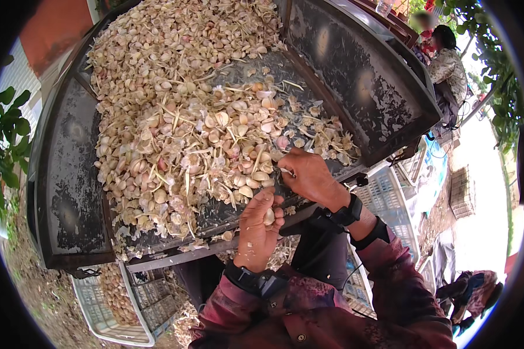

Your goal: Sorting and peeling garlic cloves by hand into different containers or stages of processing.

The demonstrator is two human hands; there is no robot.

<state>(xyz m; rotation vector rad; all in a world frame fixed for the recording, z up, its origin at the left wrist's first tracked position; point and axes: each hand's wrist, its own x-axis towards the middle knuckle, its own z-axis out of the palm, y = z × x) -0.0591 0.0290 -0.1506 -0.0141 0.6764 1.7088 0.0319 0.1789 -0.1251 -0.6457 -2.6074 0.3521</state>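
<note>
My left hand (261, 220) is palm up at the near edge of a dark metal cart bed (220, 216), its fingers curled round a garlic clove (269, 217). Just above and to the right, my right hand (305, 174) pinches a small pale piece (287, 171) between thumb and fingers; whether it is clove or skin I cannot tell. A large heap of garlic cloves (179, 126), mixed with dry stems and papery skins, covers much of the bed. A pinkish garlic piece (282, 142) lies just beyond my right hand.
Raised metal side panels (353, 83) flank the bed. A plastic crate (113, 301) with garlic stands below at the left, another crate (386, 205) at the right. Loose skins (327, 131) lie by the right panel. People (445, 70) sit at the upper right; leafy branches hang at both sides.
</note>
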